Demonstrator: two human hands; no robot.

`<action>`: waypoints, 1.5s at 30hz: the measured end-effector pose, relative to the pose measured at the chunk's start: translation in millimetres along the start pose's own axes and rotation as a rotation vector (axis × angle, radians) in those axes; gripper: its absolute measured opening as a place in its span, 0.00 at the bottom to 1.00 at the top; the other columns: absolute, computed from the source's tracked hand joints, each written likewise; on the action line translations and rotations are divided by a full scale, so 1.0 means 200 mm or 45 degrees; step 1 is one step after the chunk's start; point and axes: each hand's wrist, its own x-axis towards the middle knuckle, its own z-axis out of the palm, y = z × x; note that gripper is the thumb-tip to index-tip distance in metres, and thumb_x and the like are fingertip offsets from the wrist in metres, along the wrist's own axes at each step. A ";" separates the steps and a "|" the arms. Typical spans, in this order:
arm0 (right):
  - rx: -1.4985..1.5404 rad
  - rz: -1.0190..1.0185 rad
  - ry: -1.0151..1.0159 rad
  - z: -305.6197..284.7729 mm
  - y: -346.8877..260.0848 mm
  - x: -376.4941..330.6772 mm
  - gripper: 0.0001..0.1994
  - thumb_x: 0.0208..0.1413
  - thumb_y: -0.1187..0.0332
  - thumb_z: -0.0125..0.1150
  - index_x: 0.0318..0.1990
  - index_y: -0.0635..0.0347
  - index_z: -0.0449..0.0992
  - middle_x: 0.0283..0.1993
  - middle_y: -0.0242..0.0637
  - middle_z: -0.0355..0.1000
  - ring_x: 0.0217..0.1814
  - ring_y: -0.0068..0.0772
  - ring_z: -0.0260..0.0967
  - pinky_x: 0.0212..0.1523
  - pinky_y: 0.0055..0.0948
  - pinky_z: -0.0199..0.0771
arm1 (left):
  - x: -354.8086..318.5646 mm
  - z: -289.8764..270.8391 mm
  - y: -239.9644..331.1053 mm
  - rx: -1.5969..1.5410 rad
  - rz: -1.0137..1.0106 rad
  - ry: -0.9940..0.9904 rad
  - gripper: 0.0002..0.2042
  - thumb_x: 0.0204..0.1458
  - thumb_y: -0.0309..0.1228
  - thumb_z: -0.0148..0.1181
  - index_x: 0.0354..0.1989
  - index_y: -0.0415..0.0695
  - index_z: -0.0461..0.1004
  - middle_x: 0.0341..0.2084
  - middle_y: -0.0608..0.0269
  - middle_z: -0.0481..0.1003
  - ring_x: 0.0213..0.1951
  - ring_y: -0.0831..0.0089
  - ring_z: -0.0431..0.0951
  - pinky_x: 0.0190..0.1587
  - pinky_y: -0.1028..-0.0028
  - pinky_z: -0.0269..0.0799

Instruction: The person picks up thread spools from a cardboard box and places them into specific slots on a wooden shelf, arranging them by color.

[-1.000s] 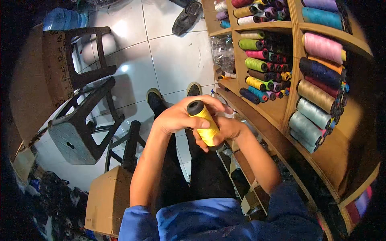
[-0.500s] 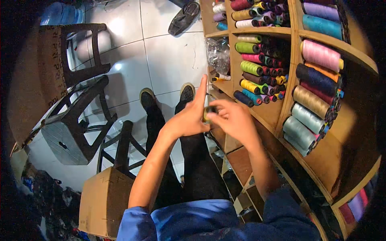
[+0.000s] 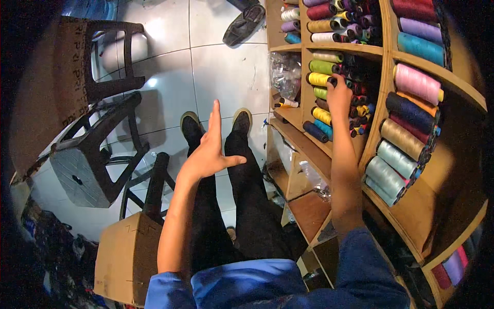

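My right hand (image 3: 339, 98) reaches into the middle cubby of the thread shelf. Its fingers are closed on the dark end of a yellow thread spool (image 3: 318, 79), which lies on its side among the stacked spools. Just above it is a green spool (image 3: 323, 67), and a lime-green spool (image 3: 319, 92) lies just below. My left hand (image 3: 206, 157) hangs over my legs with nothing in it, its fingers stretched out and the thumb apart. Part of the stack is hidden behind my right hand and wrist.
The wooden shelf (image 3: 386, 110) fills the right side, with large cones such as a pink one (image 3: 418, 84). A plastic bag (image 3: 285, 74) sits in a narrow cubby. On the left stand a grey stool (image 3: 82, 177) and a cardboard box (image 3: 121, 257). A shoe (image 3: 243, 27) lies on the tiles.
My right hand has moved from beside my left palm up and right into the shelf, where the yellow spool now lies in the stack. My left hand has shifted left and down.
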 end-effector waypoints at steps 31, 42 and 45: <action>-0.040 -1.720 -1.028 -0.23 -1.22 -1.43 0.12 0.46 0.68 0.55 0.38 0.62 0.74 0.33 0.47 0.74 0.37 0.47 0.72 0.40 0.37 0.72 | -2.92 0.42 0.49 -0.095 -0.277 2.570 0.04 0.52 0.23 0.45 0.32 0.38 0.68 0.20 0.64 0.68 0.27 0.80 0.70 0.32 0.81 0.65; -0.268 -1.778 -1.141 -0.14 -1.24 -1.87 0.16 0.47 0.61 0.57 0.41 0.62 0.73 0.36 0.48 0.74 0.39 0.48 0.72 0.41 0.39 0.71 | -3.00 0.76 -1.14 -0.007 -1.622 1.075 0.37 0.46 0.46 0.56 0.63 0.41 0.51 0.59 0.47 0.53 0.56 0.55 0.60 0.55 0.59 0.61; -0.259 -1.698 -1.223 -0.17 -1.19 -2.04 0.17 0.47 0.60 0.58 0.41 0.62 0.72 0.36 0.48 0.74 0.39 0.47 0.72 0.41 0.37 0.72 | -2.56 1.19 -1.81 1.291 -1.179 2.155 0.50 0.43 0.57 0.56 0.66 0.43 0.36 0.66 0.46 0.35 0.65 0.54 0.44 0.63 0.54 0.48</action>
